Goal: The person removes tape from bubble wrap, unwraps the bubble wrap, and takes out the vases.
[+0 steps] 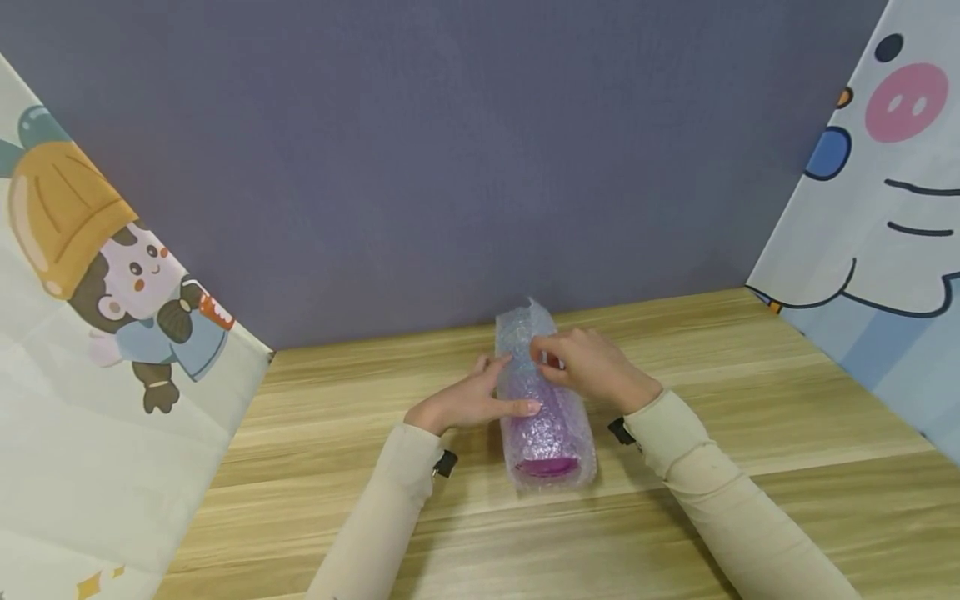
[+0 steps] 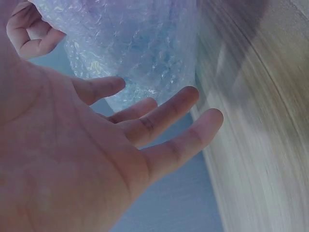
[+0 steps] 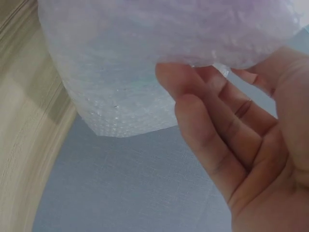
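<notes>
A purple, bluish-topped cylinder (image 1: 546,417) lies lengthwise on the wooden table, rolled in clear bubble wrap (image 1: 514,327). Its magenta round end (image 1: 549,467) faces the near side, and the wrap sticks out past both ends. My left hand (image 1: 480,396) rests along the left side of the roll, thumb across the top and fingers stretched out, as the left wrist view shows. From the right, my right hand (image 1: 592,362) pinches the loose edge of the bubble wrap between thumb and bent fingers, near the far end. In the right wrist view, several fingertips (image 3: 190,108) sit at that edge.
The wood-grain table (image 1: 337,417) ends at a grey-blue back panel (image 1: 480,167) just behind the roll. White side panels with cartoon drawings stand at left (image 1: 90,467) and right (image 1: 930,242). Small black straps (image 1: 446,463) sit at both cuffs.
</notes>
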Demonstrator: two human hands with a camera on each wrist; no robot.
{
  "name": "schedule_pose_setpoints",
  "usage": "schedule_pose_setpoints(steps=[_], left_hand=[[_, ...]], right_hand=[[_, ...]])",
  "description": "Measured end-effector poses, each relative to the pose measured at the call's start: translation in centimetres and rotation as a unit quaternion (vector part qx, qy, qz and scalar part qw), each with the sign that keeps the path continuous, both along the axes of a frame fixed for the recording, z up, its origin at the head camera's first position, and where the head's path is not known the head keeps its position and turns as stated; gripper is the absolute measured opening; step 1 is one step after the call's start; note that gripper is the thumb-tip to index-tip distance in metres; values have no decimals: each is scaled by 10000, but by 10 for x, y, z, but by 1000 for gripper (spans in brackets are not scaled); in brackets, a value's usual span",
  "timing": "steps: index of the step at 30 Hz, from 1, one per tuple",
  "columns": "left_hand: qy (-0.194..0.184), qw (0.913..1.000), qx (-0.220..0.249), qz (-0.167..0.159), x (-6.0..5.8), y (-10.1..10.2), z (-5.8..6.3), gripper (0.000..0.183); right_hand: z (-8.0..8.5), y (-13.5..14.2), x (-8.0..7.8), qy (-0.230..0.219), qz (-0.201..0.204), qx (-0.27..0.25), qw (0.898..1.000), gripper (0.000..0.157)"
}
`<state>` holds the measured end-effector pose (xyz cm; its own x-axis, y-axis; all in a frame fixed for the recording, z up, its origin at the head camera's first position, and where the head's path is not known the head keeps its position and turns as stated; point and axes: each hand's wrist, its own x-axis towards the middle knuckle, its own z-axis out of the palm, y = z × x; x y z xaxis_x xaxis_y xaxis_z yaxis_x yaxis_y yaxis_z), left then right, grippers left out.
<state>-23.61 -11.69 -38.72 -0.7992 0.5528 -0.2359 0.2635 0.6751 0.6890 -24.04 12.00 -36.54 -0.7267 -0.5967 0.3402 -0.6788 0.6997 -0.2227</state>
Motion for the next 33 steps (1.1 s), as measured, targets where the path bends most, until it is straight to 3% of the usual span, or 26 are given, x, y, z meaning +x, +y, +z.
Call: schedule_pose_setpoints(steps=[33], left_hand=[[-147, 9998, 79, 74, 1, 4, -6, 122]], right_hand=[[-6, 1, -5, -13, -205, -32, 9998, 11]])
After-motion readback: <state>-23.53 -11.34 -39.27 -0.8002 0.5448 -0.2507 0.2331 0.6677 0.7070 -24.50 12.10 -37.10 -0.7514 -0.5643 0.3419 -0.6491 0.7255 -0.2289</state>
